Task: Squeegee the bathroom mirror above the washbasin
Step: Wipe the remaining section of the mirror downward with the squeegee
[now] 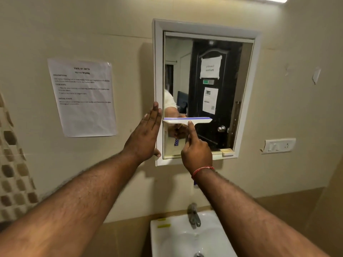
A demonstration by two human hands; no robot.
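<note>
A white-framed mirror point(207, 58) hangs on the beige wall above a white washbasin point(172, 236). My right hand point(196, 153) grips the handle of a white squeegee point(187, 120) with a blue strip, index finger stretched up its neck. The blade lies level against the glass at the lower left part of the mirror. My left hand point(146, 134) is flat and open, its fingers pressed against the mirror's left frame edge, thumb at the frame's lower left corner.
A printed task sheet point(83, 97) is taped to the wall left of the mirror. A switch plate point(278, 145) sits to the right. A metal tap point(194, 216) stands over the basin. Patterned tiles point(13, 164) run down the far left.
</note>
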